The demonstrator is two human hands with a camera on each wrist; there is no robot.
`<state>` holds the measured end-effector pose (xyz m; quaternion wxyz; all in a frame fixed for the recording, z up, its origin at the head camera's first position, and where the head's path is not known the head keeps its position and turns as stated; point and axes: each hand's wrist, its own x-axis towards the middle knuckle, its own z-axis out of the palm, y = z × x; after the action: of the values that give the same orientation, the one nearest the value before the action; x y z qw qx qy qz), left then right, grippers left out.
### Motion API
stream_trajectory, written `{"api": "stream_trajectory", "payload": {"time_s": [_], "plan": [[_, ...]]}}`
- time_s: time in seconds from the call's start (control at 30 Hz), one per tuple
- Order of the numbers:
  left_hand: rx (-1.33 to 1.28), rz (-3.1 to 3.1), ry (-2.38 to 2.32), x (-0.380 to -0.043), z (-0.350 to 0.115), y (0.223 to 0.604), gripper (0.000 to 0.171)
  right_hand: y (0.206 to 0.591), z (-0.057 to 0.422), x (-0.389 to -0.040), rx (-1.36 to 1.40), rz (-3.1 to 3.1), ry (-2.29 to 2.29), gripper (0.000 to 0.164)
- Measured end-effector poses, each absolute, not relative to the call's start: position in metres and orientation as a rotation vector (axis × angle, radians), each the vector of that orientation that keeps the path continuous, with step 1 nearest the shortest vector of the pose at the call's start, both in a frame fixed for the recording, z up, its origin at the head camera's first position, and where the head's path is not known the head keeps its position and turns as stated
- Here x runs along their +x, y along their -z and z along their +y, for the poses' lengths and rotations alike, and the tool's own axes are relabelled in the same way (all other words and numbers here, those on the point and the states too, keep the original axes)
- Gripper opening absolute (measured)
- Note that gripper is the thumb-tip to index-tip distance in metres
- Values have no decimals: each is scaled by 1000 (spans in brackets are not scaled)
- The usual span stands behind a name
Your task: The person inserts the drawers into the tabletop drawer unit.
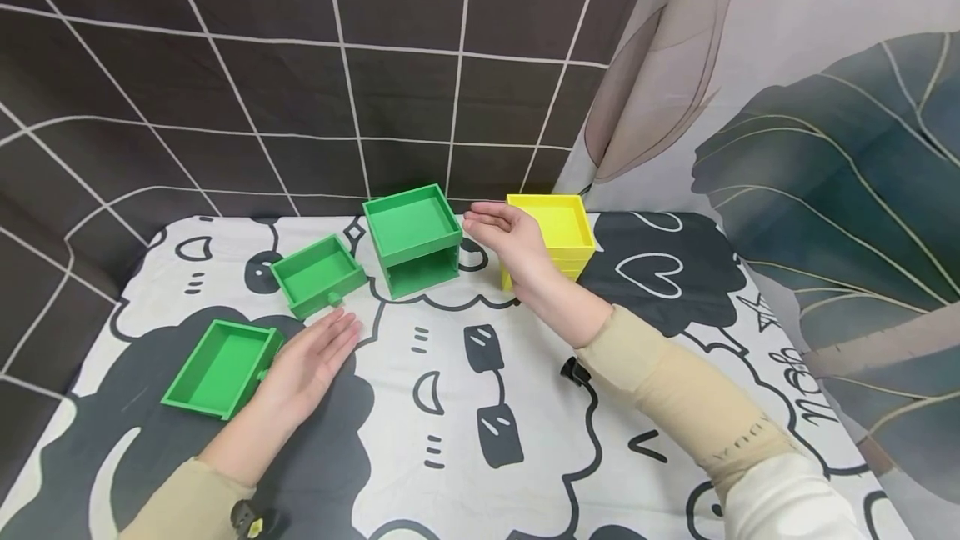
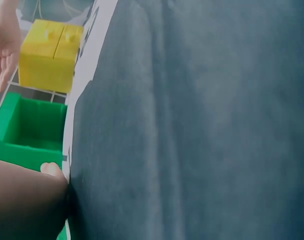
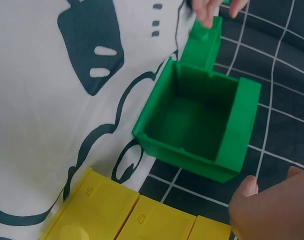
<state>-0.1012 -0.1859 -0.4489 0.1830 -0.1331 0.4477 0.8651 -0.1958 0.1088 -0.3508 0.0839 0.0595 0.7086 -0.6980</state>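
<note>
My left hand (image 1: 311, 365) is held palm inward with straight fingers, nothing in its grasp. Just beyond its fingertips lies a green drawer (image 1: 318, 275) with a round knob; a second green drawer (image 1: 223, 369) lies to its left. At the back, a green cabinet shell (image 1: 412, 227) has a shallow tray top and a hollow front, also visible in the right wrist view. Between that shell and a yellow cabinet (image 1: 555, 225) is my right hand (image 1: 513, 244), fingers extended and holding nothing. In the right wrist view, the yellow drawer fronts (image 3: 134, 215) sit in their cabinet.
A black-and-white patterned cloth (image 1: 420, 473) covers the table. Behind it hangs a dark cloth (image 1: 285, 90) with a white grid, and a leaf-print curtain (image 1: 795, 190) is on the right. A small black object (image 1: 575, 371) lies near my right forearm.
</note>
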Motion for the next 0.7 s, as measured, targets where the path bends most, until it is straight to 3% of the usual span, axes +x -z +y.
{"api": "stream_trajectory", "payload": {"time_s": [0.37, 0.53, 0.7], "plan": [[-550, 1148, -2365, -113, -191, 440, 26, 367, 93, -218, 78, 2196, 2124, 47], [-587, 1132, -2337, -119, -187, 433, 58, 373, 85, -226, 58, 2230, 2124, 49], [-652, 1047, -2380, -122, -180, 427, 63, 380, 79, -235, 60, 2258, 2113, 51]]}}
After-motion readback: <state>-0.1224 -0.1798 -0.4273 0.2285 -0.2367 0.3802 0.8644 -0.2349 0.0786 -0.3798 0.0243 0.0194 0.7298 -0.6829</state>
